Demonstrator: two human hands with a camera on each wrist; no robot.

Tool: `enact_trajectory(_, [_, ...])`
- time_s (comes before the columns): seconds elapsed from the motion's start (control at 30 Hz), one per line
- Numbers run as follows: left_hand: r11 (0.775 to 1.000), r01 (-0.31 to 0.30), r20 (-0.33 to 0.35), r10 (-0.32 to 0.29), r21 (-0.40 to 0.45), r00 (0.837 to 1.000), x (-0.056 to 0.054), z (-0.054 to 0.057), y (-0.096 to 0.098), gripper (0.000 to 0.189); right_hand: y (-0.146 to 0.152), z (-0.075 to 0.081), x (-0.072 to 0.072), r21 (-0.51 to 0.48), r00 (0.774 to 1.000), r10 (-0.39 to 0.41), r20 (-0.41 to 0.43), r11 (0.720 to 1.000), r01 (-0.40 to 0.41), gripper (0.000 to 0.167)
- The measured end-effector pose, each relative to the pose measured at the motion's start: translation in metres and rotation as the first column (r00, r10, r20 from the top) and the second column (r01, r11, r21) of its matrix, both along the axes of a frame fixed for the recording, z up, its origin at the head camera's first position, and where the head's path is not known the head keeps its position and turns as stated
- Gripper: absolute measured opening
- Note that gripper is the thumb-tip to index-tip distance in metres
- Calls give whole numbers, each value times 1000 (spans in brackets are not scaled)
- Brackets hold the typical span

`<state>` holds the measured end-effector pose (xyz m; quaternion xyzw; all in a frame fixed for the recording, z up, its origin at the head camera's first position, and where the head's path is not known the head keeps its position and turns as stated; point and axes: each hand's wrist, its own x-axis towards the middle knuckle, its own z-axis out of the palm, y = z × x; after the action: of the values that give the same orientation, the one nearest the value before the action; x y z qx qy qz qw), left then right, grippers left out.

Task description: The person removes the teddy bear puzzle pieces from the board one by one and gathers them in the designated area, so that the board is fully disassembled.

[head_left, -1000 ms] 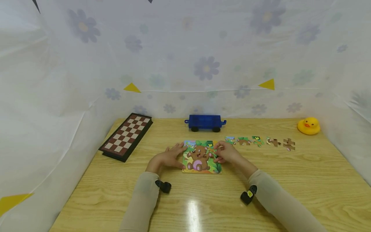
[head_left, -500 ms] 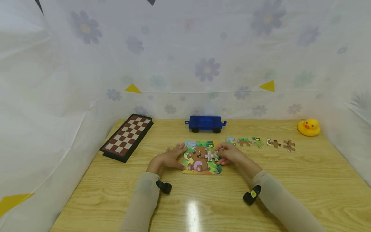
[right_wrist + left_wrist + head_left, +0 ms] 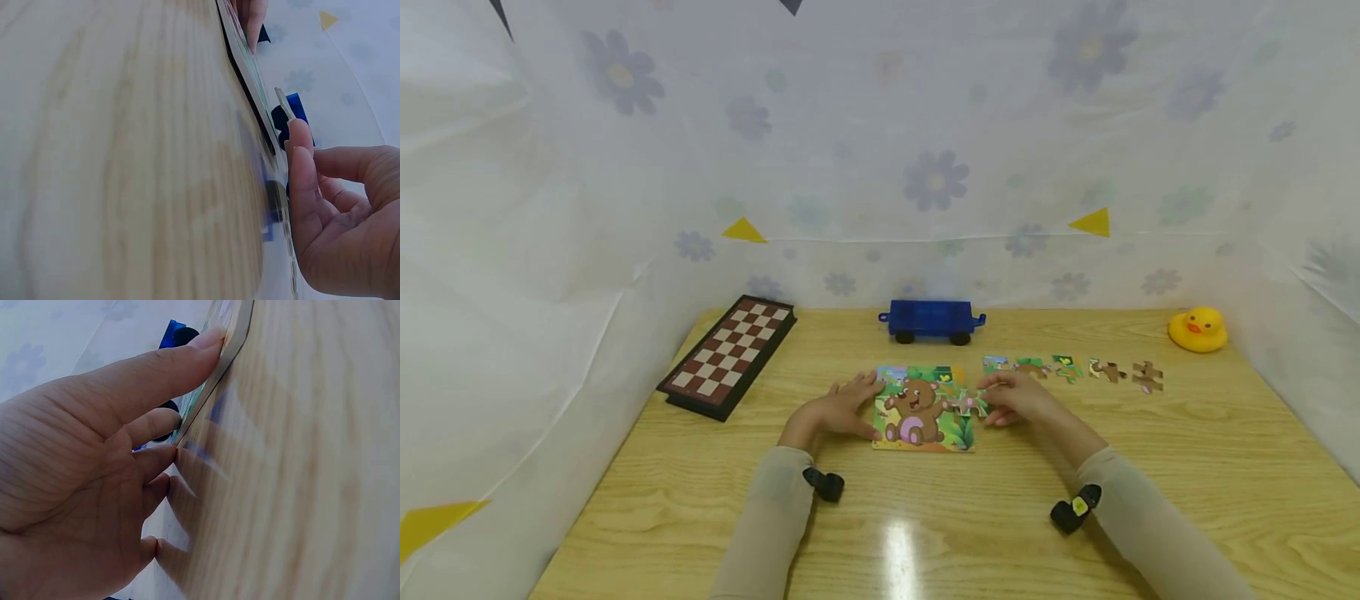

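In the head view a bear jigsaw puzzle [image 3: 913, 425] lies flat on the table. My left hand [image 3: 838, 408] rests at its left edge, fingers spread; the left wrist view has the thumb [image 3: 181, 365] on the board's edge and the other fingertips down on the table. With thumb and fingers my right hand [image 3: 1018, 398] pinches a jigsaw piece [image 3: 967, 403], which overlaps the puzzle's right side in the head view. In the right wrist view that piece [image 3: 284, 103] is edge-on, raised above the board, partly hidden by the fingertips.
Several loose jigsaw pieces [image 3: 1107, 370] lie in a row behind and right of my right hand. A blue toy wagon [image 3: 930, 319] stands behind the puzzle. At the left is a folded chessboard [image 3: 730, 350], and a yellow rubber duck [image 3: 1197, 330] sits at the back right corner.
My right hand has shifted to the right, bringing the jigsaw piece from over the bear picture out to the board's right edge. The left hand has stayed in place.
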<state>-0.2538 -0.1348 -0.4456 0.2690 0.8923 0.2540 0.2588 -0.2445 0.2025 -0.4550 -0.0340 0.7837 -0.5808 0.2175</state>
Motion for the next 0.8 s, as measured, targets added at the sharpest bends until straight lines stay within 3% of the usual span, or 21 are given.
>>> enact_trajectory(0.4, [1000, 11, -10, -11, -5, 1000, -2, 0, 0, 89, 34, 8, 2, 51, 999, -33, -6, 998, 33, 42])
enact_trajectory(0.8, [1000, 10, -10, -10, -5, 1000, -2, -2, -1, 88, 45, 3, -5, 46, 997, -70, 32, 997, 69, 38])
